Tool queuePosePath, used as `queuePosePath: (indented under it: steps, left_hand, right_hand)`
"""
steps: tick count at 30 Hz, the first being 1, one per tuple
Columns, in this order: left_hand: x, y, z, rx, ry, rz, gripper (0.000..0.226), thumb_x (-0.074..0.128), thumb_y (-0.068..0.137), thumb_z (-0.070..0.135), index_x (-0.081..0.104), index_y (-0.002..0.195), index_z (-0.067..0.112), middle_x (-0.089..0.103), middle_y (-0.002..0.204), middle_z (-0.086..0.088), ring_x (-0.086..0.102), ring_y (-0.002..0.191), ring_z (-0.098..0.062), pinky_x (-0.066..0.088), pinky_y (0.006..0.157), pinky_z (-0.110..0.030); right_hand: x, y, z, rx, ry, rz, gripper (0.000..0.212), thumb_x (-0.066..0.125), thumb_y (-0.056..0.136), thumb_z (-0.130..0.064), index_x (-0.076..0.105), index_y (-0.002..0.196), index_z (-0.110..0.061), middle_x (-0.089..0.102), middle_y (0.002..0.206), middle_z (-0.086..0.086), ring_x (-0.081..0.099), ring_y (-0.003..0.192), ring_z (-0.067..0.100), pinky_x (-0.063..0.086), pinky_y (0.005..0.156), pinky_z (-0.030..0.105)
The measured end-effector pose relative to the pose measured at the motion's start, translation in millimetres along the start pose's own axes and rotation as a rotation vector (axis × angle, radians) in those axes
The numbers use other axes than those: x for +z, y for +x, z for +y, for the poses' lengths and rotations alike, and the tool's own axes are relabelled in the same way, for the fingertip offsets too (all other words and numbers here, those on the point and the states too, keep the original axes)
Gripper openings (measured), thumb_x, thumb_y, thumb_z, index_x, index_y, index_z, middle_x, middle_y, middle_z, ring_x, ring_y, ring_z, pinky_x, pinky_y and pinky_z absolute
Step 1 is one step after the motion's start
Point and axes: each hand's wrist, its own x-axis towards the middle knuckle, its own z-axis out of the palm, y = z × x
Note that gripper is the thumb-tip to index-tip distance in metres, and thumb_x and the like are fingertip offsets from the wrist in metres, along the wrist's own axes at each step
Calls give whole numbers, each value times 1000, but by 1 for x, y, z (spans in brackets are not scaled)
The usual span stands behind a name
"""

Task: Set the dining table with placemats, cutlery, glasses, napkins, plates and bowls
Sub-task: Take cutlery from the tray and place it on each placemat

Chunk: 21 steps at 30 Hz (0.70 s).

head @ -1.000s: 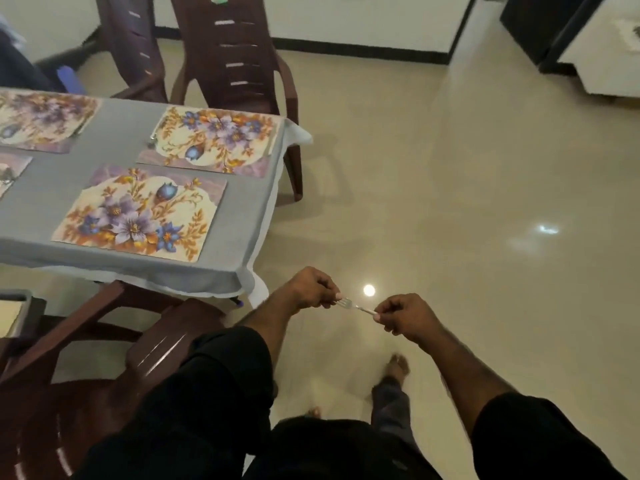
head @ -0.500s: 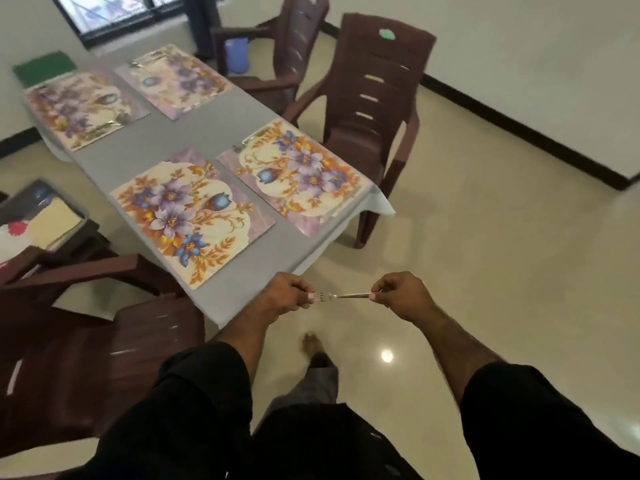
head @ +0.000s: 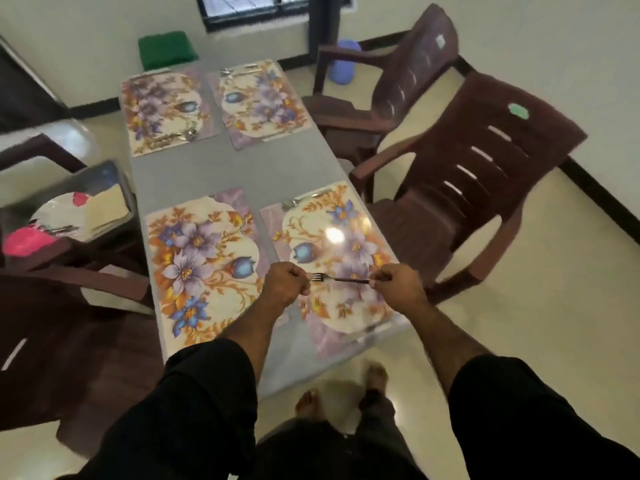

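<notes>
A metal fork [head: 337, 278] is held level between both hands above the near right placemat [head: 332, 244]. My left hand [head: 285, 285] pinches the tine end and my right hand [head: 398, 287] pinches the handle end. The grey table [head: 242, 168] carries several floral placemats, among them the near left placemat [head: 201, 265] and the far left placemat [head: 162, 109]. Cutlery [head: 298, 201] lies at the far edge of the near right mat, and more cutlery [head: 183, 136] rests on the far left mat.
Dark brown plastic chairs [head: 485, 188] stand along the table's right side, another chair [head: 52, 323] at the near left. A grey tray [head: 69, 209] with plates, pink items and napkins sits on a chair at the left. A green object [head: 166, 51] lies beyond the table's far end.
I have walked round to the table's near end, so the table now runs away from me. The fork, held in both hands, has come over the near right placemat.
</notes>
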Motion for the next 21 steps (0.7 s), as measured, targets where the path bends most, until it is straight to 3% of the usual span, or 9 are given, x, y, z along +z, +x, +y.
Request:
queuePosePath:
  steps: [3, 6, 10, 14, 21]
  left_hand:
    - [1, 45, 24, -25, -16, 137, 30, 76, 80, -9, 71, 60, 13, 73, 65, -11, 76, 72, -36, 65, 70, -43]
    - [5, 87, 40, -67, -34, 307, 31, 73, 77, -6, 70, 58, 18, 74, 67, -7, 74, 68, -30, 65, 71, -43]
    - [14, 138, 46, -171, -67, 434, 9, 79, 75, 18, 75, 69, 22, 77, 73, 1, 77, 75, -26, 67, 75, -47]
    - [19, 160, 58, -214, -19, 503, 5, 76, 82, 25, 76, 79, 20, 76, 78, 0, 75, 79, -24, 65, 73, -38]
    - [16, 178, 66, -273, -21, 546, 18, 74, 83, 38, 71, 78, 21, 75, 68, 2, 74, 61, -24, 66, 69, -44]
  right_hand:
    - [-11, 90, -23, -86, -33, -5, 8, 80, 82, -15, 83, 85, -22, 76, 84, -1, 71, 85, 19, 49, 75, 25]
    - [-7, 168, -46, -151, -40, -35, 4, 79, 85, -20, 83, 84, -20, 79, 87, 2, 71, 84, 18, 44, 73, 22]
    - [6, 241, -62, -198, -41, -90, 9, 72, 89, -18, 79, 83, -16, 76, 82, 2, 70, 82, 21, 44, 69, 26]
    - [21, 282, -71, -241, -86, -105, 8, 70, 88, -17, 78, 88, -17, 77, 92, 4, 69, 87, 26, 40, 71, 24]
    - [35, 296, -76, -177, -150, -49, 15, 68, 92, -36, 69, 95, -21, 74, 97, 5, 68, 90, 31, 49, 73, 32]
